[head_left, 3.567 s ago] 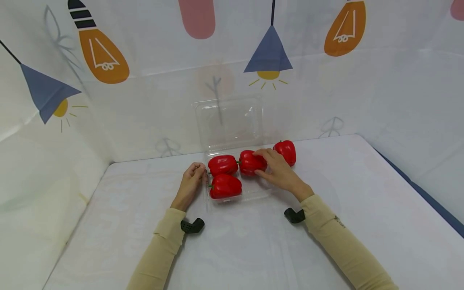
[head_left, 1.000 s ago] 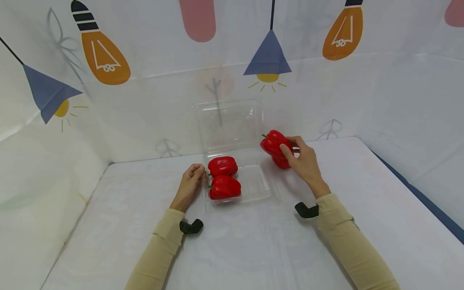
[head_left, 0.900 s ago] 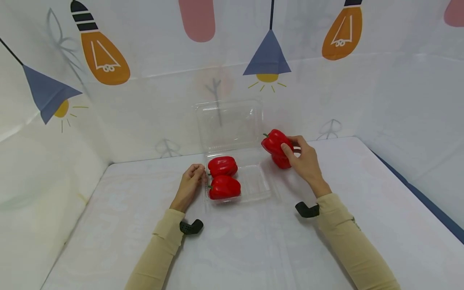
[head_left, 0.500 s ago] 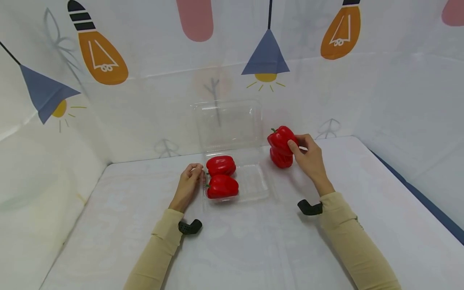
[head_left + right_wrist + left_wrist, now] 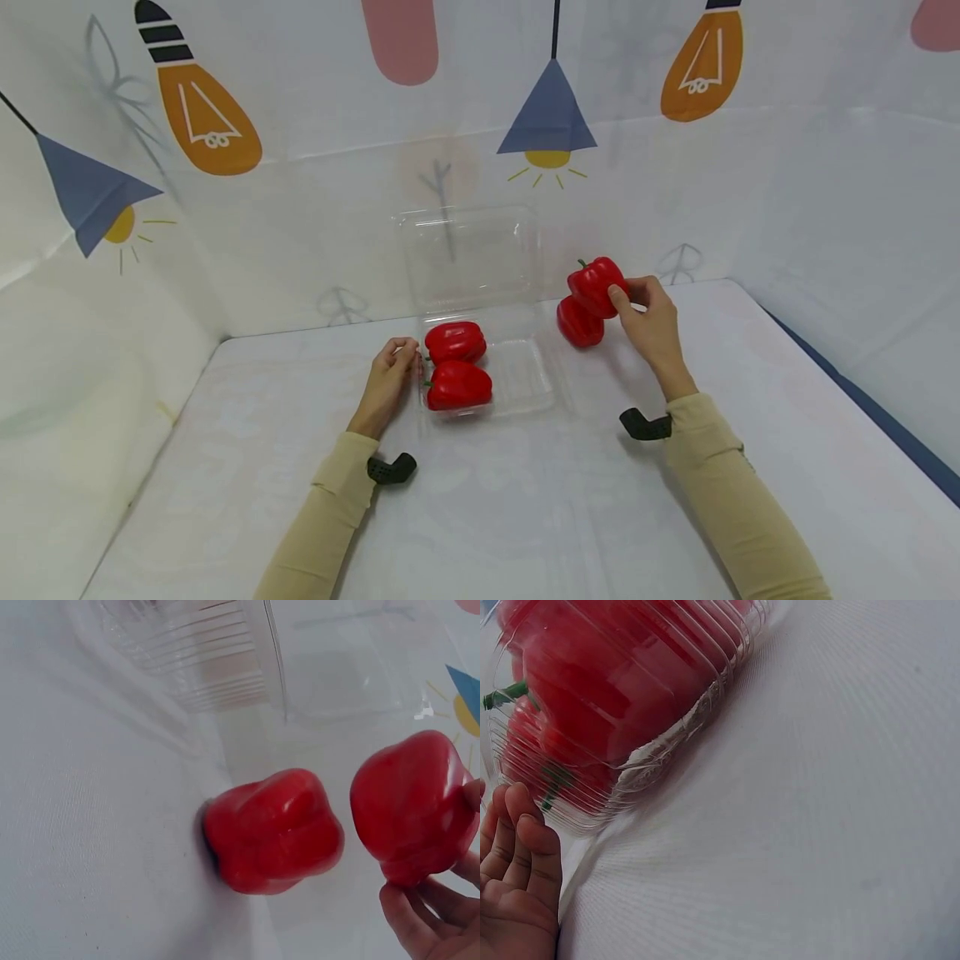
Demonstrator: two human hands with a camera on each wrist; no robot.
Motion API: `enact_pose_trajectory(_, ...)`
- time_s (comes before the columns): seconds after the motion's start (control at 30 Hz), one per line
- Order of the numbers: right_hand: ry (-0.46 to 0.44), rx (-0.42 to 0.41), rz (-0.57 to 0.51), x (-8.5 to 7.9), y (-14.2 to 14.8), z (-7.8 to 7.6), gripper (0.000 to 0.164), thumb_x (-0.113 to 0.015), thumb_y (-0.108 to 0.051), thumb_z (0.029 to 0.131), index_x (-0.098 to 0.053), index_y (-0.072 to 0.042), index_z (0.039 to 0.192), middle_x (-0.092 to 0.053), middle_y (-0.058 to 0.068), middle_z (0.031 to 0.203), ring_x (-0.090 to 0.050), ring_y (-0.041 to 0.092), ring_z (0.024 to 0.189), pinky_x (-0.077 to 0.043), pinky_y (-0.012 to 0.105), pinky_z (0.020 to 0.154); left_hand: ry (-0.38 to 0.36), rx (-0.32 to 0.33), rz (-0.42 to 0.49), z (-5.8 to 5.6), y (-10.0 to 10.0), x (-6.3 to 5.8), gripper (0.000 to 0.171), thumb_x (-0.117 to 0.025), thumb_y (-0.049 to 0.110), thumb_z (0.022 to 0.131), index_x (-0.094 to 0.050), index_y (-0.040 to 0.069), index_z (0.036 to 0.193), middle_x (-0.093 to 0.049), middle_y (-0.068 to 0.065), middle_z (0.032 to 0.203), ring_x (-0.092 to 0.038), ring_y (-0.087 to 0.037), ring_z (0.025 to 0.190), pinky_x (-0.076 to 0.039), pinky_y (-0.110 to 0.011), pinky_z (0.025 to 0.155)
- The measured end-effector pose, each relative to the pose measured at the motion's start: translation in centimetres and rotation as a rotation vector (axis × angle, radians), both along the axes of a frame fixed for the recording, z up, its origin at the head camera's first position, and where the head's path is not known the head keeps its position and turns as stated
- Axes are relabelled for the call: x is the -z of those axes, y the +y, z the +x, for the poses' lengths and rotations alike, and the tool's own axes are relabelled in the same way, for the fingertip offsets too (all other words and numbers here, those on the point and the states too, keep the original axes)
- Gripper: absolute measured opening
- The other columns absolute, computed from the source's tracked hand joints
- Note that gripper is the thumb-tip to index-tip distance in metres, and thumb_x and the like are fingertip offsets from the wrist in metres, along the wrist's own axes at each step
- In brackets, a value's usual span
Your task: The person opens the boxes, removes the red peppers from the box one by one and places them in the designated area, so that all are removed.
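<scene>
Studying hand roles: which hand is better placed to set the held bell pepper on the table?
Likely the right hand: it grips that red bell pepper, while the left hand is at the left edge of the clear plastic clamshell.

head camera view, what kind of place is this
Likely a small staged tabletop set: a white table, pale sheeting printed with lamps and bulbs behind and beside it, and black wrist-worn devices.

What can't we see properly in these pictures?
Right wrist view: part of the right grip, cut off by the right and bottom edges.
Head view: the top of the loose pepper, hidden behind the held pepper.
Left wrist view: part of the clear box, cut off by the top edge.
</scene>
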State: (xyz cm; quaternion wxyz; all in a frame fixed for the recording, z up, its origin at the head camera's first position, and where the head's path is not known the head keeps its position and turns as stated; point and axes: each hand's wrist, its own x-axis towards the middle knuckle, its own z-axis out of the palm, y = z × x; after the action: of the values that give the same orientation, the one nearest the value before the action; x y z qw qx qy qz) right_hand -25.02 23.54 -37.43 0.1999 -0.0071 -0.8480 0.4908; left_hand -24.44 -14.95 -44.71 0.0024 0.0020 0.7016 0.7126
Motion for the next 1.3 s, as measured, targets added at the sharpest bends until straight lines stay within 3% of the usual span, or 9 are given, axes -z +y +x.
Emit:
enact_pose_trajectory(0.4,-0.032,0.072,-0.017,0.1,0.7,-0.1,0.048,-0.051,-0.042,0.094,-0.051,-0.003,0.121,-0.059,0.015,0.121,-0.055,0.03,0.112,-0.047,0.029,0.081,-0.009,0.028,-0.007,0.1,-0.1,-0.3,0.031,-0.047,0.031,0.099,-0.047,0.004,0.115,-0.055,0.008,0.069,-0.052,-0.006,0.069,-0.042,-0.019,0.069)
enact_pose_trajectory(0.63,-0.036,0.112,-0.037,0.0,1.3,-0.2,0.046,-0.051,-0.04,0.094,-0.052,-0.002,0.121,-0.059,0.015,0.12,-0.056,0.03,0.111,-0.044,0.021,0.077,0.004,0.014,-0.009,0.1,0.0,-0.2,0.032,-0.048,0.029,0.099,-0.047,0.002,0.115,-0.054,0.009,0.07,-0.051,-0.005,0.067,-0.041,-0.018,0.066)
enact_pose_trajectory(1.3,-0.125,0.172,-0.057,0.6,2.3,-0.4,0.05,-0.049,-0.044,0.094,-0.048,-0.003,0.124,-0.056,0.015,0.125,-0.055,0.028,0.115,-0.05,0.029,0.086,0.007,0.02,-0.023,-0.1,-0.1,0.0,0.032,-0.048,0.031,0.099,-0.048,0.003,0.114,-0.054,0.006,0.07,-0.052,-0.007,0.069,-0.044,-0.018,0.068)
